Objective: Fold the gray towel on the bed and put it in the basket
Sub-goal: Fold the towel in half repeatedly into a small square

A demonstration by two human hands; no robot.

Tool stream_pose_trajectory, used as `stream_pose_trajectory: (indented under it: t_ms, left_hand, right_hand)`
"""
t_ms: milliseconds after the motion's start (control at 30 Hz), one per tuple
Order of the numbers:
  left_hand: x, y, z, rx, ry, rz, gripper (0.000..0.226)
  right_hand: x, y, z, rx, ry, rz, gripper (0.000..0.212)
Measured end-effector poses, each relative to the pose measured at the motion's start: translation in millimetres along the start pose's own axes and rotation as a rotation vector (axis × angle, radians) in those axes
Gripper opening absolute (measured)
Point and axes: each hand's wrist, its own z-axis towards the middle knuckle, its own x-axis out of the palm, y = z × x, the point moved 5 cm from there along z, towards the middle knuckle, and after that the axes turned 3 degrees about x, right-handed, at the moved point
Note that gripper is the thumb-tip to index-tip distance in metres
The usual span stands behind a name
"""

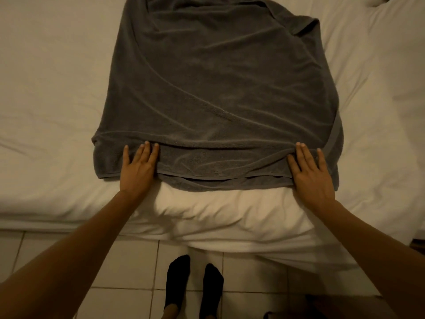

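Note:
The gray towel (213,88) lies spread over the white bed (50,88), doubled over so that two layered hems show along its near edge. My left hand (138,168) rests flat on the towel's near left corner, fingers apart. On the near right corner my right hand (310,172) lies flat in the same way. Neither hand pinches the cloth. The towel's far end runs out of the top of the view, with a wrinkled flap at the far right. No basket is in view.
The bed's near edge sags in a rumpled white fold (218,217) just in front of the towel. Below it is a pale tiled floor (128,268), where my feet in black socks (194,286) stand. A dark object (417,245) sits at the right edge.

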Motion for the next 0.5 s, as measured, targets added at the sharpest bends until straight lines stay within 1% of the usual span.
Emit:
stream_pose_trajectory:
  t_ms: [67,100,200,300,367,500]
  left_hand:
    - [-1.8,-5.9,-2.3,0.035,0.003,0.042,0.069]
    - [-1.3,-4.6,-2.4,0.026,-0.002,0.058,0.068]
    - [-3.0,12.7,1.6,-0.074,-0.033,0.049,0.063]
    - [-5.8,22.6,8.0,-0.084,0.004,0.058,0.061]
    - [-10.1,24.3,9.8,-0.074,0.015,0.065,0.058]
    - [-30.9,32.3,4.3,-0.089,-0.098,0.021,0.054]
  right_hand:
    - [3.0,5.3,-1.1,0.023,0.018,-0.010,0.075]
    - [4.6,3.9,-0.7,0.054,0.029,-0.015,0.077]
    - [6.3,-13.1,3.4,0.125,0.058,-0.019,0.070]
    - [2.0,-27.5,6.9,0.066,0.054,-0.037,0.061]
    - [-2.3,-35.4,5.7,0.044,0.029,-0.044,0.061]
    - [-13.7,-44.8,-2.6,0.072,-0.005,-0.037,0.066]
